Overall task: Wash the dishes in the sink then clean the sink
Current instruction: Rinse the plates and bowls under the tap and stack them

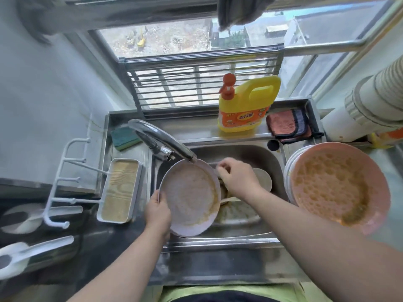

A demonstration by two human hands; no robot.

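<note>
My left hand (pixel 157 211) grips the near-left rim of a pale lilac plate (pixel 189 198) smeared with brownish sauce, held tilted over the steel sink (pixel 246 155) under the faucet spout (pixel 165 141). My right hand (pixel 236 177) hovers just right of the plate's far rim, fingers curled in a pinch; whether it holds anything is unclear. More soiled dishes (pixel 237 211) lie in the basin beneath, partly hidden by the plate and my right arm.
A stack of dirty pink plates (pixel 340 184) stands right of the sink. Yellow detergent bottle (pixel 246 105), folded cloths (pixel 287 123) and a green sponge (pixel 123 138) sit on the back ledge. A rectangular white tray (pixel 120 190) lies left of the sink, beside a white hook rack (pixel 65 182).
</note>
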